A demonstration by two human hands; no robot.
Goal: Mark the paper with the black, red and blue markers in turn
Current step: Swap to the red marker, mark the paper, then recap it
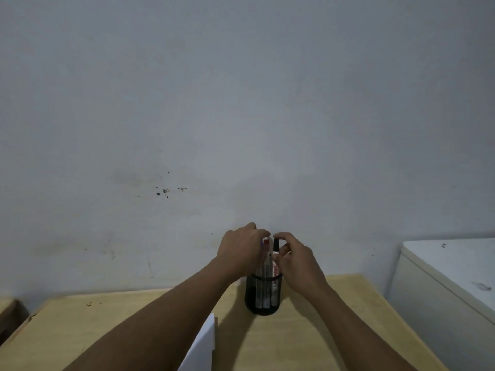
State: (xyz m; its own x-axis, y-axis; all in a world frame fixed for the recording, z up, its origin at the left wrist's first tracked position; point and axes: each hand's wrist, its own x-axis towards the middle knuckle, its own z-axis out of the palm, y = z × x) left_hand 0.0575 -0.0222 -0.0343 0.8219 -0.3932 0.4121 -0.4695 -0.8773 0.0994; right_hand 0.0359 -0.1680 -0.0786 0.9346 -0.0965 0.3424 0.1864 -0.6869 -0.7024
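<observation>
A black mesh pen holder [263, 295] stands on the wooden table near the wall, with several markers upright in it. My right hand [296, 261] pinches the black-capped marker [276, 247], which sticks up out of the holder. My left hand [242, 249] hovers over the holder's left side, fingers curled around the red-capped marker [266, 242]; a blue cap [261, 243] peeks out beside it. Whether the left hand grips any marker is hidden. The white paper [202, 346] lies on the table at the bottom, partly under my left forearm.
The light wooden table [308, 338] reaches to a plain grey wall [241, 116]. A white cabinet [450, 279] stands to the right of the table. A dark brown object [9, 314] sits at the left edge.
</observation>
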